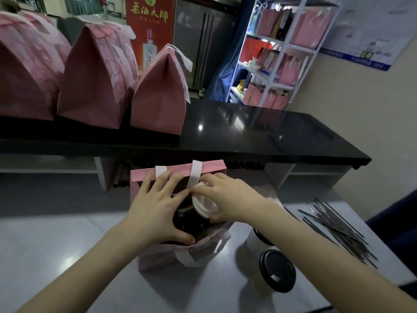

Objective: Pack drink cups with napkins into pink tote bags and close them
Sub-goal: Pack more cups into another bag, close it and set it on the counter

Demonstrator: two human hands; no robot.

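An open pink tote bag (180, 172) with white handles stands on the grey table in front of me. My right hand (225, 199) grips a white cup (204, 205) tilted into the bag's mouth. My left hand (158, 206) spreads over the bag's opening, thumb on the near rim, above a black-lidded cup (180, 220) inside. Two more white cups with black lids, one (276, 269) and another (259, 239), stand on the table to the right of the bag.
Three closed pink bags (158, 98) stand in a row on the black counter (259, 132) behind. A pile of dark wrapped straws (336, 224) lies at the right of the grey table (67, 233). A white shelf rack (282, 53) with pink bags stands behind.
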